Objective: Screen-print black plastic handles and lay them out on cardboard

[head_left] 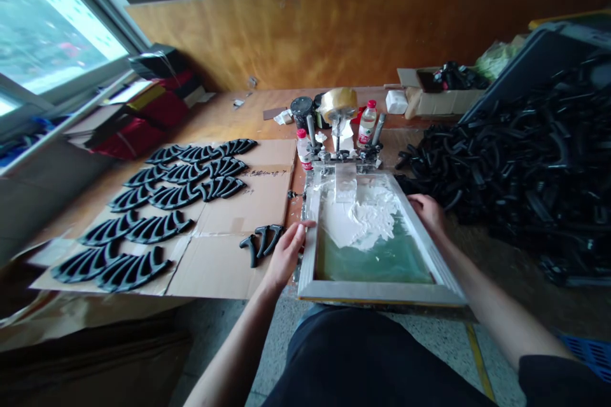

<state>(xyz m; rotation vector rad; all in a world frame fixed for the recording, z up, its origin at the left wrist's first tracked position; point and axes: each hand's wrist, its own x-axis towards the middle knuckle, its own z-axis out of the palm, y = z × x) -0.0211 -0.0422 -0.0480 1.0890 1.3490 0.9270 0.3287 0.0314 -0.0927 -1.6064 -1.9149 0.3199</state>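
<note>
I see my left hand (286,253) lying open with fingers stretched on the left rail of the screen frame (449,280), my right hand (429,213) loosely curled on its right rail, and the frame, with white ink (363,219), flat on the table before me.

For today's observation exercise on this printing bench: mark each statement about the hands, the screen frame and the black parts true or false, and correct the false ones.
1. The left hand rests on the left edge of the screen frame. True.
2. The right hand holds a squeegee. False: it lies on the frame's right edge.
3. White ink is on the screen. True.
4. The black parts on the cardboard lie in one heap. False: they lie in rows; the pile is right of the frame.
</note>
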